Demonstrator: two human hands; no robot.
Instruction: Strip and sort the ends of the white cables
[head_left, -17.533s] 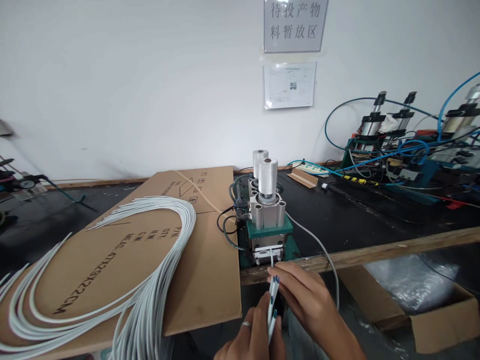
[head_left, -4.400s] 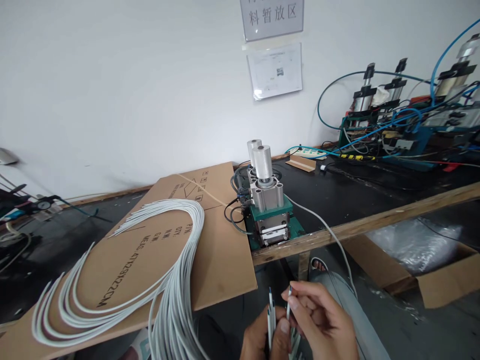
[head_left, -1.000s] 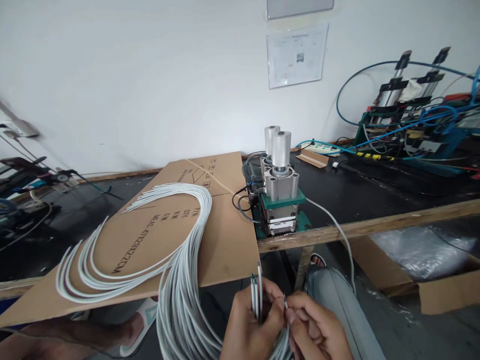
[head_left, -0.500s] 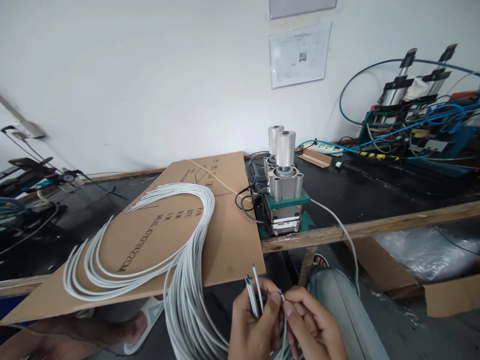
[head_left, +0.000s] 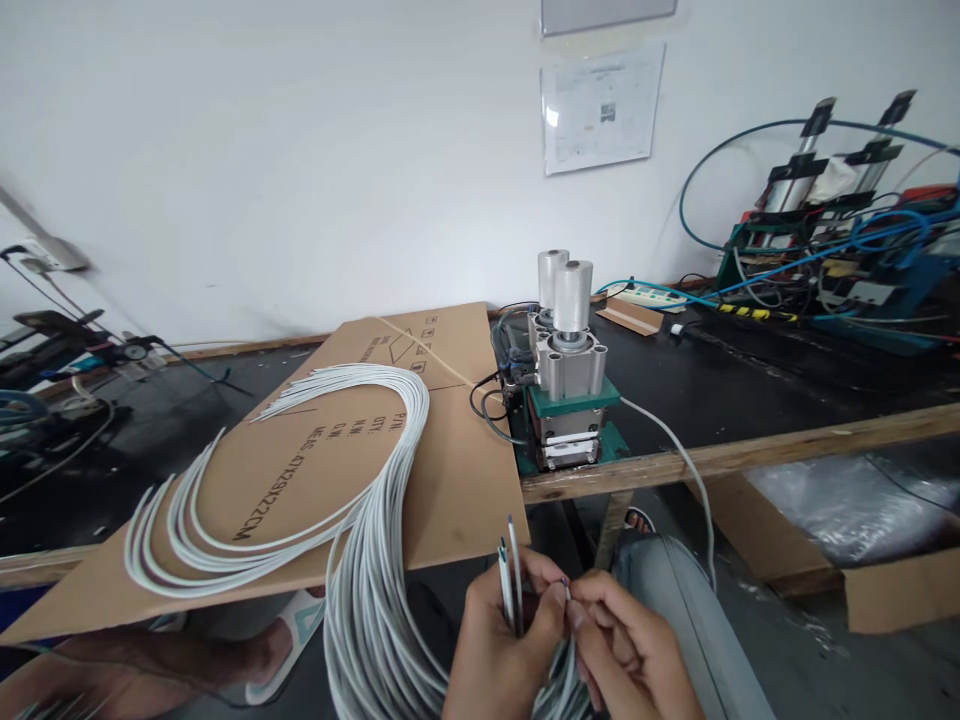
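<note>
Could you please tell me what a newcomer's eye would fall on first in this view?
Probably the thick bundle of pale cables, looped over the cardboard sheet and hanging past its near edge. Next, the silver-and-green machine with two knurled cylinders, near the front edge of the black bench. Then, low in the middle, the left hand and right hand, pinching cable ends.

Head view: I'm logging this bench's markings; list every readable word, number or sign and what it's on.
"MEAS: 47X29X22CM", on the cardboard sheet
"G.W:", same sheet
"N.W:", same sheet
"QTY:", same sheet
"P/N:", same sheet, beside white cables
Too small or blurred to read: print and symbols at the sheet's far end, the paper on the wall, the gauge dial.
</note>
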